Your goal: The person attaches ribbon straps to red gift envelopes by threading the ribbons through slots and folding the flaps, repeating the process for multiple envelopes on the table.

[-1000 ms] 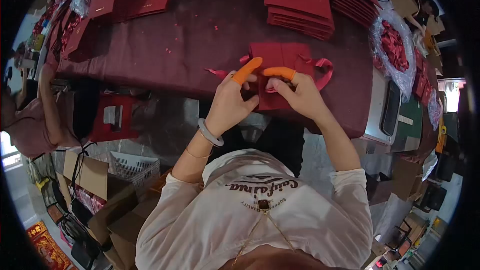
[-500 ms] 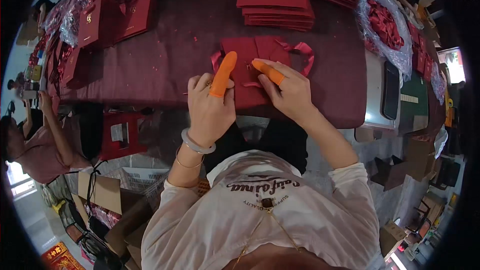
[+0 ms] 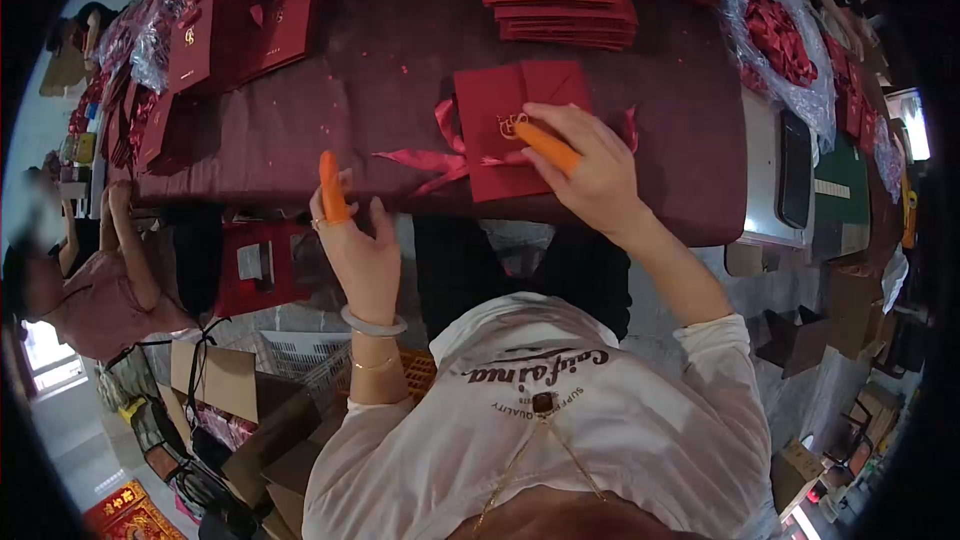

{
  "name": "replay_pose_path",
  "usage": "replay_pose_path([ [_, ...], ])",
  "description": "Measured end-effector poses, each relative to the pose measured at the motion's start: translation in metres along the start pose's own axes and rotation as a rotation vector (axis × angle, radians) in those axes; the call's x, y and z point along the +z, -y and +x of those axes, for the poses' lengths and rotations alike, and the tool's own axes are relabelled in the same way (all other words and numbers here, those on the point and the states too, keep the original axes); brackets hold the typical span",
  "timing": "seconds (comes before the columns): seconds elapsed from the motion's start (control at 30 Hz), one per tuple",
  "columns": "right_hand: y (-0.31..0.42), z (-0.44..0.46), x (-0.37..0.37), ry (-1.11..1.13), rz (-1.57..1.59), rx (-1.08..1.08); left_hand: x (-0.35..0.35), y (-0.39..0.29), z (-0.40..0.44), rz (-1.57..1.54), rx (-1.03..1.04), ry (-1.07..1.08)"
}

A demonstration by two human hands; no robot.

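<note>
A flat red paper bag [image 3: 485, 100] with a gold monogram lies near the table's front edge. A red satin ribbon [image 3: 425, 158] runs across it, its tails spread to the left and another part showing at the right. My right hand [image 3: 595, 170] rests over the bag's right half, its orange-cotted finger stretched toward the monogram and the thumb apart below. What lies under the palm is hidden. My left hand [image 3: 358, 245] hovers off to the left at the table edge, fingers apart and holding nothing, with an orange finger cot on one finger.
Stacked red bags [image 3: 560, 20] stand at the back, and more bags [image 3: 265, 35] are at the left. Clear plastic with red ribbon [image 3: 780, 35] lies at the right, near a dark phone [image 3: 795, 170]. At the far left a person [image 3: 100, 290] has a hand at the table.
My left hand has moved away from the bag, to the left and toward me. The ribbon tails now lie spread leftward. The right hand has shifted slightly right, staying over the bag.
</note>
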State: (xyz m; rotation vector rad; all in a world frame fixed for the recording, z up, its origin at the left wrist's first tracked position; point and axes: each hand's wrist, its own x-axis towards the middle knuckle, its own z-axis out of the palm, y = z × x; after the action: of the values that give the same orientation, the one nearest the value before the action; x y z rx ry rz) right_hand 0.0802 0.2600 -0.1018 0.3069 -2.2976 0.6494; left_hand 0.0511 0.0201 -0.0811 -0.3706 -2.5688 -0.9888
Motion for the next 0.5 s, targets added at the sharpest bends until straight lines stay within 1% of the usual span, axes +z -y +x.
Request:
replay_pose_path([
  [0.03,0.0,0.0,-0.008,-0.043,-0.038,0.03,0.001,-0.009,0.003,-0.053,0.044,-0.096],
  [0.07,-0.004,-0.005,-0.015,-0.076,-0.12,0.148,0.005,-0.015,0.005,-0.106,0.084,-0.195],
  [0.13,-0.006,0.003,-0.038,0.003,-0.399,0.371,0.021,-0.025,0.014,-0.367,0.02,-0.064],
  [0.17,-0.006,0.007,-0.046,0.063,-0.476,0.556,0.027,-0.035,0.021,-0.315,0.046,-0.006],
  [0.23,-0.02,-0.002,-0.052,0.094,-0.633,0.584,0.046,-0.045,0.033,-0.174,0.079,0.1],
  [0.27,-0.028,-0.012,-0.051,0.186,-0.594,0.65,0.059,-0.043,0.036,-0.085,0.086,0.153],
  [0.3,-0.032,-0.018,-0.052,0.184,-0.596,0.639,0.074,-0.04,0.038,-0.129,0.035,0.167],
  [0.33,-0.035,-0.024,-0.053,0.198,-0.509,0.623,0.081,-0.037,0.04,-0.133,0.034,0.158],
  [0.4,-0.039,-0.028,-0.056,0.218,-0.399,0.561,0.09,-0.036,0.042,-0.012,0.153,-0.04],
  [0.43,-0.04,-0.028,-0.057,0.222,-0.402,0.558,0.089,-0.036,0.042,-0.04,0.073,-0.035],
  [0.47,-0.039,-0.026,-0.055,0.137,-0.172,0.66,0.085,-0.035,0.044,-0.041,0.072,-0.035],
  [0.5,-0.037,-0.022,-0.053,0.049,0.062,0.754,0.078,-0.034,0.047,-0.11,-0.078,0.2],
])
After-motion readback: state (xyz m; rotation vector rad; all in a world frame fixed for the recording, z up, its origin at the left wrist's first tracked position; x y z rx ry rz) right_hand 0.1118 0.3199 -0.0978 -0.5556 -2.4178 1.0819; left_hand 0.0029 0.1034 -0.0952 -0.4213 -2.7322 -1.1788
